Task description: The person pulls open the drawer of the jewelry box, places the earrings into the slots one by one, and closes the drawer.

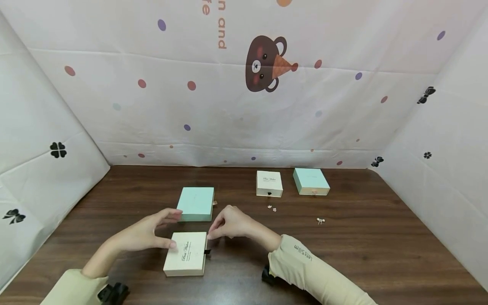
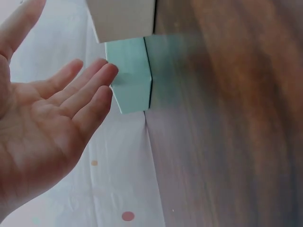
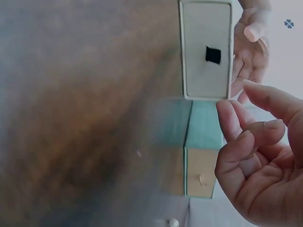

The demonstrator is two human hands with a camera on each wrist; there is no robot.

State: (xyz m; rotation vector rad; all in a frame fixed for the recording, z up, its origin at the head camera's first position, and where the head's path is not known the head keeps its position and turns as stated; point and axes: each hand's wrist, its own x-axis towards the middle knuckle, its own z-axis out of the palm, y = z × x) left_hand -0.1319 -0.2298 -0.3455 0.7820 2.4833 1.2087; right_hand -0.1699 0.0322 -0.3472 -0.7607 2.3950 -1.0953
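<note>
A cream drawer box [image 1: 179, 260] with dark script on its lid sits in front, its black ribbon tab [image 3: 213, 55] on the right side. Just behind lies a mint-green box [image 1: 196, 202] with a small beige pull tab. My left hand [image 1: 142, 233] spreads over the left of both boxes, thumb tip over the cream lid and fingers near the mint box's corner; its fingers look relaxed in the left wrist view. At the cream box's far right corner is my right hand [image 1: 234, 222], fingers loosely bent, with nothing seen between thumb and fingers.
Farther back stand a smaller cream box [image 1: 268, 182] and another mint box [image 1: 311, 180]. Tiny pale earrings [image 1: 272, 208] lie before the smaller cream box, and another small pale piece of jewellery [image 1: 320, 220] lies to their right. Patterned white sheets [image 1: 228, 106] surround the brown table.
</note>
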